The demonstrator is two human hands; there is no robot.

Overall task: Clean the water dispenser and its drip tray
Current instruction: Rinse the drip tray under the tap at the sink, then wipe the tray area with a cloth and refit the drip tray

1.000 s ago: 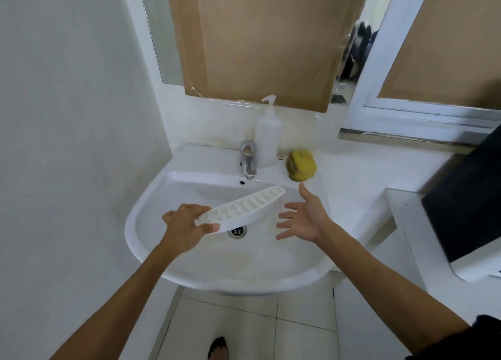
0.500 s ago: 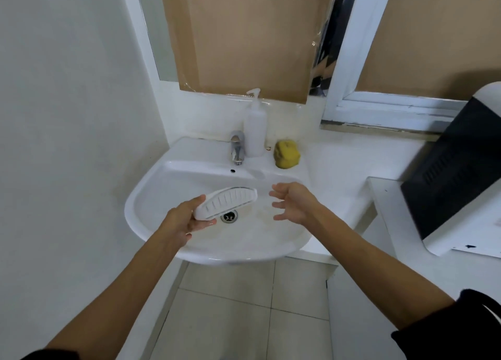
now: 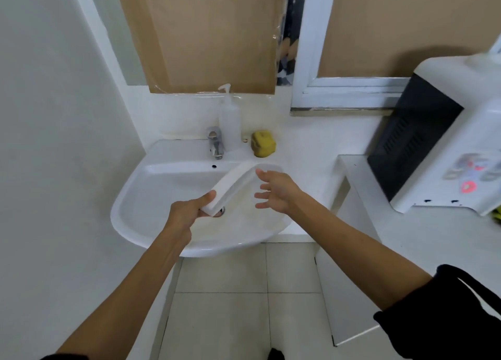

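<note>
Left hand (image 3: 187,210) grasps the near end of the long white plastic drip tray (image 3: 233,187), thumb on top, the other fingers curled beneath it. The tray is held over the bowl of the white ceramic wall-hung sink (image 3: 151,224), tilted so its far end rises toward the sink's back right rim; only its smooth side and edge show. Its near end sits above the metal drain (image 3: 221,212), which is partly hidden behind it. Right hand (image 3: 276,191) is released, fingers spread and holding nothing, just beside the tray's far end; whether a fingertip touches the tray cannot be told. On the sink's back ledge: a chrome tap (image 3: 215,142), a translucent white pump bottle (image 3: 230,123) just behind and right of the tap, and a yellow sponge (image 3: 263,143) to the right of the bottle. Above the sink, a mirror covered with brown cardboard (image 3: 206,34). To the right, a white-framed window (image 3: 347,91), also backed with brown board. Far right, the white and black tabletop water dispenser (image 3: 433,142) stands on a white counter (image 3: 433,237), well apart from the sink. Image of the dispenser is blurred. Pale floor tiles (image 3: 230,319) below the sink. Right arm wears a black sleeve (image 3: 447,319).
</note>
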